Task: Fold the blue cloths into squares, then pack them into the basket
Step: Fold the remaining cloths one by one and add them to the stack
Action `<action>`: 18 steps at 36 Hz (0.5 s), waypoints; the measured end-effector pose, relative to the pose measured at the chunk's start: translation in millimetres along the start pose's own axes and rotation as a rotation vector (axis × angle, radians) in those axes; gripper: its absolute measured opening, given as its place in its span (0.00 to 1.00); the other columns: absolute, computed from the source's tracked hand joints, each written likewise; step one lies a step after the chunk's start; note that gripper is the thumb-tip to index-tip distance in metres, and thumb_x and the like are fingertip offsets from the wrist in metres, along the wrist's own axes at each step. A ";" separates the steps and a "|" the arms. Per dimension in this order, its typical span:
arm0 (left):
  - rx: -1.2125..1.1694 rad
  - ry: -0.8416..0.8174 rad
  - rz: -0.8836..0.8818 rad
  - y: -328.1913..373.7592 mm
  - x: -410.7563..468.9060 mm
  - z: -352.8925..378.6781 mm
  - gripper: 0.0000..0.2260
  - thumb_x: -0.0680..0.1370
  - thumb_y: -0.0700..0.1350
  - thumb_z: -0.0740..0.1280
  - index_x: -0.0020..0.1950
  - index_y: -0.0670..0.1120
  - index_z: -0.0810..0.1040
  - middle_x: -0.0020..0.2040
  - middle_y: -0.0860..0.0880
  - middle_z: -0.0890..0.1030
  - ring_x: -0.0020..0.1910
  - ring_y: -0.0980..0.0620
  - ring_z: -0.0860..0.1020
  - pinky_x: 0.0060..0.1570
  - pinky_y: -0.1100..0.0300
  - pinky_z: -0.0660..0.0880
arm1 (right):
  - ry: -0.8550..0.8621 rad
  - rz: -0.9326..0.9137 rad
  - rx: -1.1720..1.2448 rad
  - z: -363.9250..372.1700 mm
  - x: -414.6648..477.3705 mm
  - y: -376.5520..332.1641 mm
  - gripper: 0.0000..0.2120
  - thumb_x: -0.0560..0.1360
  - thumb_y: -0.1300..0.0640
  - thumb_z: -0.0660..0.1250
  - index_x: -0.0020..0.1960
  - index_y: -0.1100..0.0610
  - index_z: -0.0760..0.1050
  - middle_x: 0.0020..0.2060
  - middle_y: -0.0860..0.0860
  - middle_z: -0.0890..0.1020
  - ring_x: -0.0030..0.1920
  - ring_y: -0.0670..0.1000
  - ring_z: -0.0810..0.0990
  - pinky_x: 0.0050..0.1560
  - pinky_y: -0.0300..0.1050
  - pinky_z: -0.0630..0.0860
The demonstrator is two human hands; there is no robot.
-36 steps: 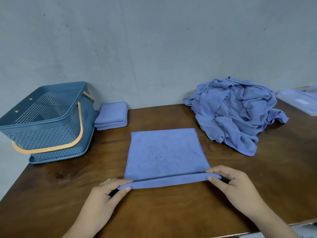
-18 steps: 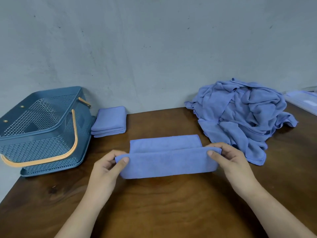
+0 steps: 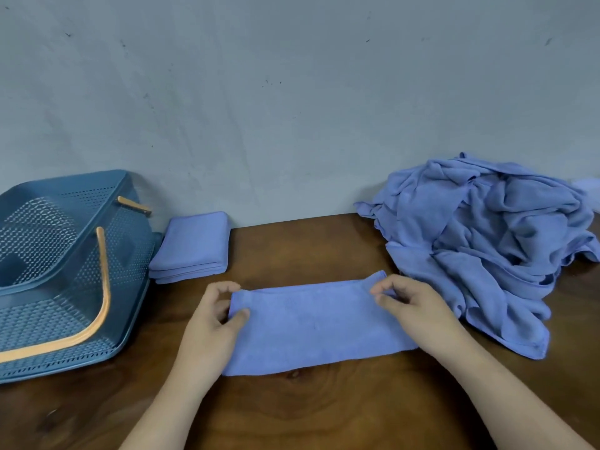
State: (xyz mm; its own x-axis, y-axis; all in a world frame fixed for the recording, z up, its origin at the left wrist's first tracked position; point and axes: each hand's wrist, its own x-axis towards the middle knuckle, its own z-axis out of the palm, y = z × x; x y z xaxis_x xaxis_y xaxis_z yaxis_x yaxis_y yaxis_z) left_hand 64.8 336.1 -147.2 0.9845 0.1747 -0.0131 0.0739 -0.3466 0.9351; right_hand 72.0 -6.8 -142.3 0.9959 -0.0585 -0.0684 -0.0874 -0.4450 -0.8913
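The half-folded cloth point(image 3: 319, 326) lies flat on the table point(image 3: 292, 410), to the right of the basket point(image 3: 130, 254) and clear of it. Its long axis runs away from the basket, left to right across the view. The short ends face toward and away from the basket. The left hand point(image 3: 211, 323) is at the end nearer the basket, and its grip pinches the far corner there, thumb on top of the fabric. The right hand point(image 3: 418, 306) is at the end farther from the basket, its grip curled round the far corner. The view is slightly blurred, so the exact finger contact cannot be confirmed. Judgement: the next fold must run along the long axis, carrying one short end over the other to give a square. Either hand is placed to lead it. A stack of folded cloths point(image 3: 191, 248) sits just beside the basket's right wall. The pile of unfolded cloths point(image 3: 487, 241) lies well apart from the basket, beyond the strip.
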 end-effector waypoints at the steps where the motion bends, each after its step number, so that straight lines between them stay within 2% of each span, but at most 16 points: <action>1: 0.029 -0.009 0.030 -2.0 1.8 0.2 0.15 0.80 0.38 0.70 0.58 0.59 0.78 0.48 0.52 0.86 0.49 0.49 0.84 0.53 0.50 0.78 | 0.010 -0.008 -0.024 0.9 0.4 2.7 0.12 0.81 0.57 0.69 0.50 0.40 0.83 0.47 0.46 0.85 0.50 0.51 0.82 0.54 0.42 0.77; 4: 0.078 -0.002 0.057 -9.0 8.4 4.0 0.13 0.81 0.38 0.69 0.51 0.57 0.82 0.45 0.47 0.83 0.45 0.44 0.80 0.46 0.56 0.72 | 0.051 -0.024 -0.045 3.8 3.8 8.4 0.15 0.83 0.57 0.68 0.54 0.36 0.81 0.52 0.54 0.85 0.55 0.57 0.82 0.55 0.43 0.80; 6: 0.091 0.031 0.069 -12.0 11.8 6.9 0.15 0.82 0.38 0.68 0.49 0.60 0.84 0.46 0.55 0.85 0.45 0.51 0.81 0.45 0.62 0.72 | 0.062 -0.031 -0.054 5.0 7.7 10.1 0.14 0.83 0.57 0.67 0.56 0.35 0.80 0.57 0.60 0.83 0.57 0.61 0.80 0.58 0.50 0.80; 7: 0.105 0.042 0.079 -13.1 13.4 7.9 0.16 0.82 0.39 0.69 0.50 0.62 0.84 0.48 0.60 0.85 0.46 0.53 0.82 0.46 0.64 0.73 | 0.065 -0.033 -0.064 5.1 9.9 11.5 0.14 0.83 0.56 0.67 0.56 0.35 0.80 0.57 0.60 0.82 0.56 0.61 0.80 0.57 0.48 0.80; 8: 0.123 0.049 0.088 -14.8 15.5 8.5 0.15 0.83 0.40 0.69 0.51 0.62 0.84 0.49 0.62 0.85 0.47 0.51 0.83 0.45 0.64 0.74 | 0.068 -0.034 -0.074 5.2 12.0 12.9 0.14 0.83 0.56 0.67 0.56 0.35 0.80 0.56 0.59 0.83 0.56 0.60 0.81 0.54 0.43 0.80; 10: 0.151 0.049 0.094 -19.4 20.0 9.3 0.12 0.83 0.42 0.69 0.53 0.61 0.84 0.48 0.59 0.86 0.48 0.43 0.82 0.43 0.61 0.73 | 0.082 -0.026 -0.087 6.2 14.7 14.4 0.14 0.84 0.55 0.66 0.57 0.34 0.79 0.53 0.51 0.85 0.56 0.53 0.81 0.46 0.31 0.76; 11: 0.165 0.044 0.095 -21.6 21.9 9.7 0.12 0.83 0.43 0.69 0.54 0.61 0.84 0.47 0.56 0.86 0.48 0.41 0.82 0.42 0.60 0.73 | 0.093 -0.021 -0.091 6.8 15.0 14.4 0.14 0.84 0.55 0.66 0.57 0.34 0.79 0.53 0.47 0.85 0.57 0.50 0.81 0.43 0.28 0.75; 13: 0.184 0.040 0.085 -23.9 23.1 11.4 0.12 0.83 0.45 0.68 0.56 0.63 0.84 0.47 0.50 0.86 0.48 0.39 0.82 0.41 0.60 0.73 | 0.106 -0.007 -0.097 7.7 14.4 14.8 0.15 0.84 0.55 0.66 0.57 0.33 0.78 0.52 0.46 0.85 0.57 0.50 0.81 0.43 0.29 0.74; 15: 0.204 0.046 0.075 -24.0 22.1 12.3 0.12 0.83 0.47 0.68 0.59 0.65 0.83 0.47 0.49 0.86 0.46 0.41 0.82 0.42 0.61 0.74 | 0.115 0.003 -0.103 8.7 13.2 15.2 0.15 0.84 0.54 0.66 0.59 0.33 0.78 0.53 0.47 0.85 0.55 0.51 0.82 0.47 0.34 0.77; 18: 0.252 0.035 0.098 -19.8 20.2 13.2 0.16 0.82 0.47 0.68 0.64 0.66 0.81 0.47 0.50 0.81 0.46 0.55 0.79 0.47 0.64 0.72 | 0.086 0.018 -0.139 9.3 8.3 7.5 0.16 0.83 0.51 0.65 0.66 0.34 0.76 0.62 0.40 0.82 0.52 0.39 0.81 0.46 0.32 0.74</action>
State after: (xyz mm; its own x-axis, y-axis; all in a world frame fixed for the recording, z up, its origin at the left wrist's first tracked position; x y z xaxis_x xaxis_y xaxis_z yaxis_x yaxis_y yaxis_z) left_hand 85.3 334.3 -170.6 0.9832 0.1589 0.0894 0.0200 -0.5811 0.8136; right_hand 79.7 -2.3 -153.7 0.9892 -0.1413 -0.0401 -0.1135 -0.5622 -0.8191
